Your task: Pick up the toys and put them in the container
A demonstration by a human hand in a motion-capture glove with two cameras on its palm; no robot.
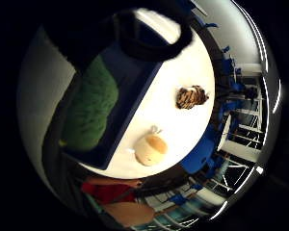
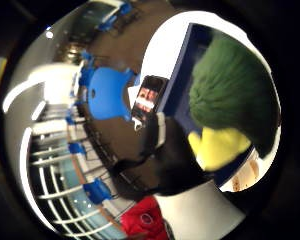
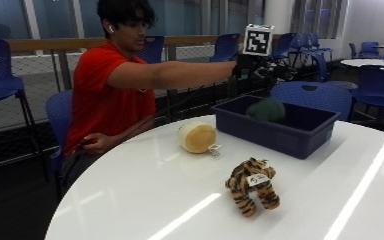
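From the outside view, my gloved right hand (image 3: 262, 67) hangs above the dark blue plastic bin (image 3: 278, 125), and I honestly can't tell what the fingers are doing. The fuzzy green plush toy (image 3: 266, 110) sits inside the bin, so I'd call that one delivered. The round cream-and-tan plush (image 3: 196, 137) waits at about 9 o'clock from the bin, and the striped tiger plush (image 3: 252, 186) at about 7 o'clock, nearer the camera, both on the white round table (image 3: 145, 200).

The little-finger palm view looks down on the green toy in the bin, with the other two out on the table.

The thumb-side palm view shows the green toy's yellow part close to the palm.
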